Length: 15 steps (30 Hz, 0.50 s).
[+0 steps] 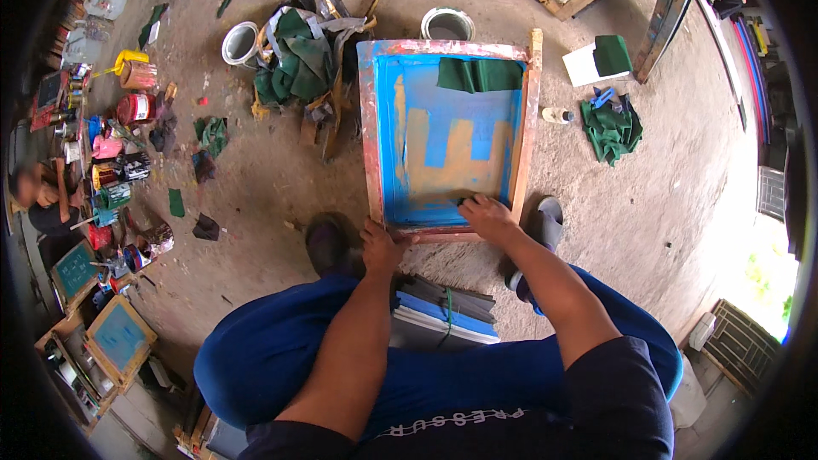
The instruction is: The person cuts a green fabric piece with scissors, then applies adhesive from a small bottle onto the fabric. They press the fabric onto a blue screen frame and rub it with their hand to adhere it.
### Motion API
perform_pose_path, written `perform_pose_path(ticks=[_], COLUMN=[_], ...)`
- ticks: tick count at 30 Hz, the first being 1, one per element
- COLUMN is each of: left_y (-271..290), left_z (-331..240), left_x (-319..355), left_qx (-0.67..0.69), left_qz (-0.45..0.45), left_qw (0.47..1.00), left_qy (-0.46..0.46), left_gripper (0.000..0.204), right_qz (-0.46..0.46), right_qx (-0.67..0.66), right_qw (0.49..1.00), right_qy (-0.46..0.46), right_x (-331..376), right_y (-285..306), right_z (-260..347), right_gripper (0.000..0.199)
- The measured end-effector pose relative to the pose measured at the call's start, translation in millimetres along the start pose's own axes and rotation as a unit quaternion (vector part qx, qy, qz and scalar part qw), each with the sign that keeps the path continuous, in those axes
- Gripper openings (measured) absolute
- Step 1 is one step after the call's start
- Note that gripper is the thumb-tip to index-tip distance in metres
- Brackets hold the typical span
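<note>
A screen-printing frame [370,132] with painted wooden sides lies on the floor in front of me, its mesh blue with brownish letter-like shapes. My left hand [383,247] is closed round its near left corner. Over the near right part of the mesh, my right hand [490,217] is curled and pressed down. A small dark bit shows at its fingertips, mostly hidden, and I cannot tell what it is. A folded dark green cloth [481,75] lies across the far right part of the mesh.
Beyond the frame stand a grey paint can [241,43], another can [448,24] and a heap of green rags [298,64]. To the right are a small bottle [558,115] and a crumpled green cloth [612,129]. Paint pots [135,108] line the left. A tied stack [445,311] lies between my legs.
</note>
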<state>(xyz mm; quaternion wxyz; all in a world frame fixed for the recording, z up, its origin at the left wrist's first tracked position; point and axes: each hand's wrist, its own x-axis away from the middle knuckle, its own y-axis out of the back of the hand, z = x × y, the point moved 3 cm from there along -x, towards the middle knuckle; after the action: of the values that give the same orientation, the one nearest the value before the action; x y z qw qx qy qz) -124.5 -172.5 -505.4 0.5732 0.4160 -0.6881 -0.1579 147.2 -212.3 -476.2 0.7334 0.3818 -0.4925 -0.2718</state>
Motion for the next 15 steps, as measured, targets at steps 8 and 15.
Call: perform_pose_path(ticks=[8,15], left_y=[7.1,10.6], left_z=[-3.7,-8.4], left_x=[-2.5,0.9], left_qx=[0.006,-0.019], left_qz=[0.028,0.028], left_qw=[0.999,0.999], left_qy=[0.024,0.024], left_gripper=[0.139,0.136], right_qz=[-0.108,-0.126], right_qx=[-0.1,0.0], right_qw=[0.989,0.992], right_qy=[0.017,-0.021], right_x=[-89.8,12.5], right_y=[-9.3,-5.1], right_z=[80.5,-8.6], right_gripper=[0.038,0.028])
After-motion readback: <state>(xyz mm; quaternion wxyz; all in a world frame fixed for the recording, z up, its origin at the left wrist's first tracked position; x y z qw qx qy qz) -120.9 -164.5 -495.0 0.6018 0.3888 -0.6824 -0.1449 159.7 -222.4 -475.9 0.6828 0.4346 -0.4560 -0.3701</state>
